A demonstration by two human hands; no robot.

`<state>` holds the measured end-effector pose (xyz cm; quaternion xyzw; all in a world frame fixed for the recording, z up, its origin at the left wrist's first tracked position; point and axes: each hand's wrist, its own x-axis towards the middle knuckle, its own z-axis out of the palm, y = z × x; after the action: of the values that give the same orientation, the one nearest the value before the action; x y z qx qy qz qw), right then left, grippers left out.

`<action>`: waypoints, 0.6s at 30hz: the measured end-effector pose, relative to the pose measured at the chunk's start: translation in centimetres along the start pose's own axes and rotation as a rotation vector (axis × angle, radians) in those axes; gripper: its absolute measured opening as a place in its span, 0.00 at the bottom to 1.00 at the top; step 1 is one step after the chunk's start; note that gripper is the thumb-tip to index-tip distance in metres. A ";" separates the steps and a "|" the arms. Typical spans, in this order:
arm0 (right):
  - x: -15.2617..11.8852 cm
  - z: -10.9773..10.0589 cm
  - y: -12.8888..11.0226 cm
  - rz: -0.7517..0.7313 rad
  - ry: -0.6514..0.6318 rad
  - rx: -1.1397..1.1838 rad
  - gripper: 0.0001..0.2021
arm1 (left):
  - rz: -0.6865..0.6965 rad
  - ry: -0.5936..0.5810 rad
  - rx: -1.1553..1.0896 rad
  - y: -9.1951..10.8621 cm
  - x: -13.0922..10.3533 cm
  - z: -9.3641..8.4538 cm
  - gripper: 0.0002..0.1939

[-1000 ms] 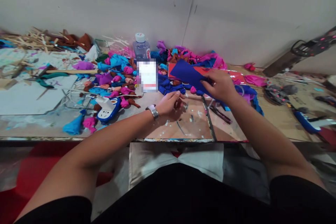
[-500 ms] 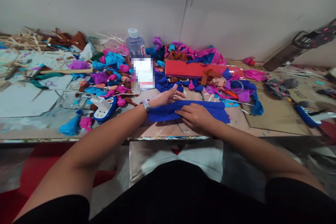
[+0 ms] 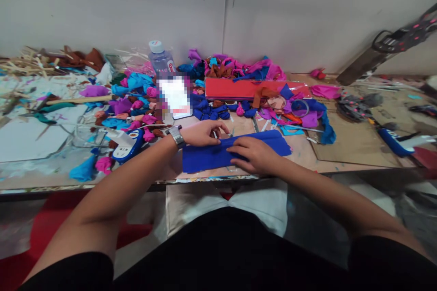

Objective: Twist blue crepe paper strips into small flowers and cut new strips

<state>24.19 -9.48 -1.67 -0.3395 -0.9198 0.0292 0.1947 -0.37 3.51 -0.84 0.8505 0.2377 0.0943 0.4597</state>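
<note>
A blue sheet [image 3: 205,159] lies flat near the front edge of the table, its long side running left to right. My left hand [image 3: 205,133], with a metal watch on the wrist, rests at the sheet's upper left edge, its fingers bent and apart. My right hand [image 3: 251,154] lies on the middle of the sheet, fingers spread over it. Behind my hands are several small blue bundles [image 3: 211,111] and a lit phone [image 3: 175,97].
A red pack [image 3: 232,88] lies behind the bundles, beside a clear bottle [image 3: 161,60]. At the left are a power strip [image 3: 128,148] and green-handled pliers [image 3: 48,113]. A brown board [image 3: 351,145] lies at the right, near a second blue strip [image 3: 396,141].
The blue sheet now shows wider and flatter at its left part. My left hand has come down and closer to the sheet, fingers more bent. The view has shifted slightly.
</note>
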 end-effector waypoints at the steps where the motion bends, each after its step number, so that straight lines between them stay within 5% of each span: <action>1: -0.2 -0.4 0.7 0.034 0.022 0.011 0.17 | -0.004 0.003 0.023 0.2 0.0 0.0 0.23; 5: -0.2 -2.2 3.8 0.168 0.046 0.019 0.19 | -0.054 -0.041 0.151 1.9 -0.2 -0.3 0.24; 10: 0.1 -4.1 6.4 0.327 -0.229 0.157 0.25 | -0.109 -0.049 0.334 3.5 -1.6 -1.6 0.13; 18: 0.9 -3.3 8.7 0.336 -0.368 0.474 0.14 | -0.283 0.018 0.522 1.7 -6.4 -4.5 0.13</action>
<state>30.20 -2.48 -0.01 -0.4205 -0.8384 0.3345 0.0914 -7.14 2.89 3.41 0.8975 0.3742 -0.0276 0.2317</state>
